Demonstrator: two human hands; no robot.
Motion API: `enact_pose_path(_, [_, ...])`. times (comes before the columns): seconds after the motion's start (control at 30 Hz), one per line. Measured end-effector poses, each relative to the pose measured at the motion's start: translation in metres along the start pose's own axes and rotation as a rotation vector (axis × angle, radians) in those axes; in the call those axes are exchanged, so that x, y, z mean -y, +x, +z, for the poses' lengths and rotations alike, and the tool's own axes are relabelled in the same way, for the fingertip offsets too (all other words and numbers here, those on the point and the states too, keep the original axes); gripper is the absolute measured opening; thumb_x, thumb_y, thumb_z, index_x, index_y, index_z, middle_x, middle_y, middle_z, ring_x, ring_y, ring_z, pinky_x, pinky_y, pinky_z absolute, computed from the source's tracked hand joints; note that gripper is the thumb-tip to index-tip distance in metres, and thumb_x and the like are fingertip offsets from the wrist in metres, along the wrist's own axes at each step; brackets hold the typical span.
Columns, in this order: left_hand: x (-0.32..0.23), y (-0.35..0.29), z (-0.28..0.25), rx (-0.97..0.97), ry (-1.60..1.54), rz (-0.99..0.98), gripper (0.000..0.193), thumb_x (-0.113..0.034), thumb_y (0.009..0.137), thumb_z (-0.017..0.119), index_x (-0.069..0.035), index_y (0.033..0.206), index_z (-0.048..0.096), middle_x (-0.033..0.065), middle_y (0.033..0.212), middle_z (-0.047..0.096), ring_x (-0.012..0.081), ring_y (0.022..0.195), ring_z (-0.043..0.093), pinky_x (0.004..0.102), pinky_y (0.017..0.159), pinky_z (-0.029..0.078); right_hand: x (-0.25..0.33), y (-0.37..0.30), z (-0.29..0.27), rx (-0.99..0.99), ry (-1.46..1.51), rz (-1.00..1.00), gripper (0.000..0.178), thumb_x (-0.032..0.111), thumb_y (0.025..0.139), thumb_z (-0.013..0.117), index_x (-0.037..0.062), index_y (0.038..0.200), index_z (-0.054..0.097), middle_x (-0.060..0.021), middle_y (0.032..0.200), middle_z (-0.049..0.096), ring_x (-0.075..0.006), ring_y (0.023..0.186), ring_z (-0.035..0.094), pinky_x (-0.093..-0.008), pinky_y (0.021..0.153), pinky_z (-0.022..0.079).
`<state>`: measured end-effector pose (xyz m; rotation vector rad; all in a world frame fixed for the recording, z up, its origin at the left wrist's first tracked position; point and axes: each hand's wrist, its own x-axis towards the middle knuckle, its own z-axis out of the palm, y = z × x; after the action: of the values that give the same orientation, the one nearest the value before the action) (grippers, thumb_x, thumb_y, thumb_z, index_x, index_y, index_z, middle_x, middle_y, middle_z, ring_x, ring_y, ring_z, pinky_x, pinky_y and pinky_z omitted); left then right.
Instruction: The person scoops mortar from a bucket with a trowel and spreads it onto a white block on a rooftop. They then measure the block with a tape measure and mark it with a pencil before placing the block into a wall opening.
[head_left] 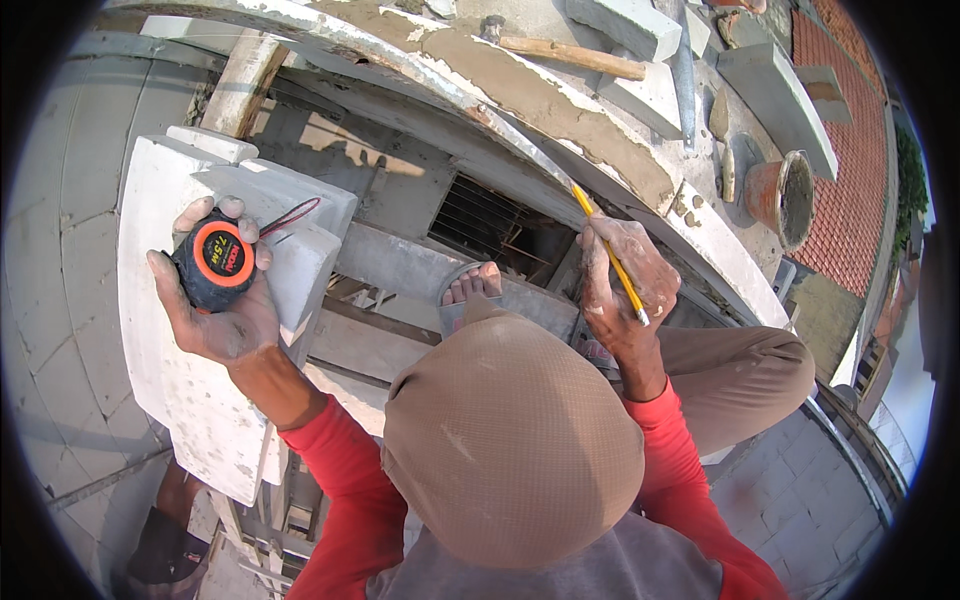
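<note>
My left hand (222,305), palm up, has its fingers curled round a black and orange tape measure (222,260). A red cord loop (292,216) sticks out beside it. This hand is over a stack of white blocks (165,330). To the right, my right hand (632,270) grips a yellow pencil (622,272) with the fingers pinched about its middle. The pencil's far end meets a narrow pale strip (535,152) beside the curved wall. Wet-looking grey mortar (560,105) covers part of the wall's top.
Beyond the wall lie a wooden-handled hammer (575,57), several pale blocks (640,95) and an orange bucket (768,200). Below me is a drop with a dark barred opening (480,225). My sandalled foot (470,285) rests on a narrow grey beam (390,258).
</note>
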<state>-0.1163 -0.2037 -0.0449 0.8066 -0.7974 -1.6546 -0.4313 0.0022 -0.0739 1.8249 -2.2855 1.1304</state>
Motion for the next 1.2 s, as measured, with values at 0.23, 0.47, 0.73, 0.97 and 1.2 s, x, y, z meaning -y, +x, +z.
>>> enact_pose_path(0.23, [0.005,-0.006,0.018,-0.097,0.118,0.043,0.058,-0.047,0.113,0.044,0.007,0.124,0.062,0.0244,0.108,0.068,0.0267,0.089,0.069,0.0341,0.066,0.059,-0.01,0.013,-0.083,0.098,0.201,0.52,0.016,0.004,0.102,0.07,-0.0064,0.114,0.074,-0.0127,0.094,0.075,-0.0175,0.08,0.071,-0.0313,0.075,0.057])
enact_pose_path(0.47, [0.031,-0.049,0.07,0.072,0.255,-0.225,0.051,-0.046,0.111,0.049,0.002,0.121,0.063,0.0173,0.106,0.067,0.0183,0.084,0.067,0.0288,0.067,0.059,0.014,0.065,-0.08,0.097,0.601,0.573,0.02,0.016,0.106,0.07,-0.0037,0.108,0.072,-0.016,0.101,0.078,-0.0141,0.07,0.069,-0.0249,0.062,0.054])
enact_pose_path(0.73, [0.022,-0.066,0.107,0.101,0.317,-0.286,0.047,-0.046,0.109,0.055,-0.001,0.114,0.066,0.0112,0.105,0.066,0.0132,0.086,0.065,0.0256,0.069,0.057,0.062,0.142,-0.089,0.163,0.799,0.043,0.038,0.028,0.108,0.066,-0.005,0.126,0.069,-0.0175,0.089,0.077,-0.0169,0.062,0.067,-0.0249,0.056,0.052])
enact_pose_path(0.97, [0.008,-0.06,0.146,0.096,0.404,-0.165,0.047,-0.047,0.107,0.057,-0.001,0.11,0.067,0.0111,0.092,0.066,0.0124,0.073,0.064,0.025,0.065,0.056,0.006,0.125,-0.212,0.263,1.057,-0.407,0.065,0.046,0.108,0.056,-0.0072,0.147,0.056,-0.0305,0.116,0.07,-0.0295,0.093,0.067,-0.0307,0.068,0.051])
enact_pose_path(1.2, [-0.007,-0.058,0.177,0.105,0.509,-0.09,0.053,-0.05,0.105,0.057,0.002,0.11,0.068,0.0142,0.097,0.067,0.0148,0.075,0.066,0.0276,0.062,0.057,-0.016,0.103,-0.256,0.064,1.135,-0.433,0.058,0.041,0.106,0.061,-0.0008,0.146,0.058,-0.0255,0.109,0.069,-0.0253,0.086,0.065,-0.0296,0.064,0.05])
